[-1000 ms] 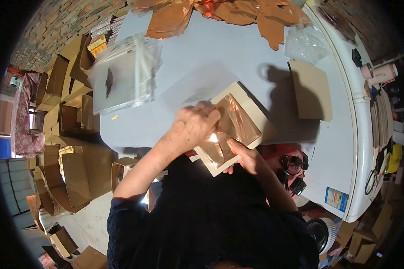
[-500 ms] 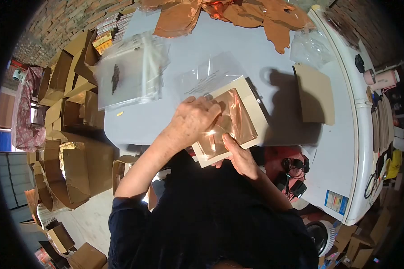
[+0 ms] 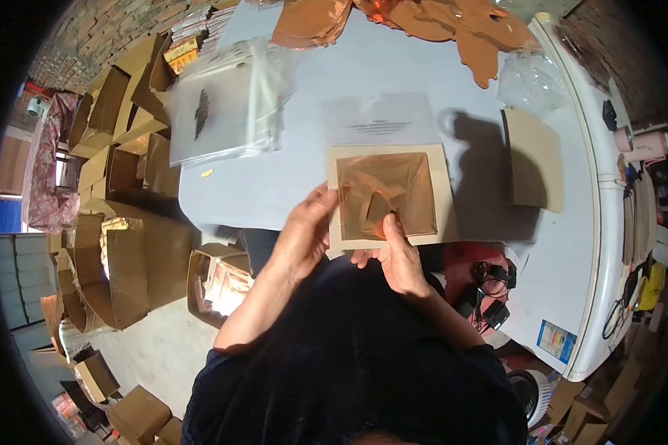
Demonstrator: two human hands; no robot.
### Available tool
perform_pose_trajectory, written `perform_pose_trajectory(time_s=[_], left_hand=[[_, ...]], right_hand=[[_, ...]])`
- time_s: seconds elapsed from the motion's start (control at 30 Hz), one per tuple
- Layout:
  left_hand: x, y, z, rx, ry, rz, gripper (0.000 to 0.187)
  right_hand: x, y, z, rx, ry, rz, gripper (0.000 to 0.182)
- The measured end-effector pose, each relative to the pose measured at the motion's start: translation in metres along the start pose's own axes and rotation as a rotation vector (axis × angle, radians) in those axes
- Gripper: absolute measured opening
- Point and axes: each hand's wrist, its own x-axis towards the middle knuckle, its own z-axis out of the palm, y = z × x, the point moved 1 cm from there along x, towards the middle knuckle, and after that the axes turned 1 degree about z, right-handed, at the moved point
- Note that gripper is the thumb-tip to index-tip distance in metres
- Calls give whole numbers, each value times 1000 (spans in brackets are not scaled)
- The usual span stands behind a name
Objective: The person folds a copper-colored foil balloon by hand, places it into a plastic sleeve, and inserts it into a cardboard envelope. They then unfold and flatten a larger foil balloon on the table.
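Bridging the front edge of the grey-white surface (image 3: 349, 74), the cream board (image 3: 444, 193) sat between both hands, with its near side at or just over that edge; whether it rested on the surface or hung slightly above could not be told. A copper-coloured foil square (image 3: 401, 174) covered most of the board, leaving a pale border around it. The right hand (image 3: 402, 261) gripped the near side, thumb pressed on the foil and fingers underneath. The left hand (image 3: 303, 231) had its bent fingers against the left edge; how firmly they held could not be told.

Open room lay mainly to the left of the board, as far as the rounded front corner, where only a small yellow scrap (image 3: 207, 173) lay, and beyond it toward the far side. A clear printed sleeve (image 3: 382, 119) took up the space directly behind the board. To the right, a dark shadow fell across bare surface up to a tan card (image 3: 536, 152).

A stack of clear sleeves (image 3: 234, 111) filled the far left, copper sheets (image 3: 423, 30) spread along the far side, and crumpled plastic (image 3: 533, 83) lay behind the card. Below the surface, cartons (image 3: 163, 252) crowded the left, while black cables (image 3: 490, 302) sat near the right forearm.
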Motion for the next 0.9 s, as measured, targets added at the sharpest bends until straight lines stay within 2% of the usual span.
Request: perform_pose_trajectory(time_s=[0.07,0.1,0.17,0.27,0.33,0.4,0.47,0.53,0.6,0.63,0.7,0.77,0.9], left_hand=[[-6,-13,2,127,66,157,44],[-4,-13,-6,73,5,128,40],[-4,-12,-14,39,34,121,39],[-16,-7,-21,47,75,110,37],[-31,-7,-27,61,74,130,36],[-46,-10,-36,93,99,128,37],[-60,-15,-41,66,92,107,38],[-69,-26,-51,76,85,71,40],[-75,-36,-57,63,71,7,42],[-78,-40,-56,33,82,6,45],[-86,-45,-56,10,133,-31,49],[-96,-48,-66,22,209,-108,53],[-106,-42,-64,10,189,-178,52]], right_hand=[[0,7,-6,-7,-109,35,55],[-2,9,-8,-51,-151,99,51],[-9,10,-14,-137,-232,224,43],[-30,0,-19,-363,-403,239,34],[-43,4,-58,-447,-442,262,32],[-65,-7,-78,-336,-18,365,35],[-73,-34,-62,-330,150,169,32],[-75,-51,-46,-338,230,50,28],[-70,-52,-29,-356,222,4,24],[-75,-39,-47,-419,148,120,19],[-75,-25,-43,-418,136,168,18],[-76,-29,-35,-481,106,193,21],[-78,-18,-40,-615,138,215,29]])
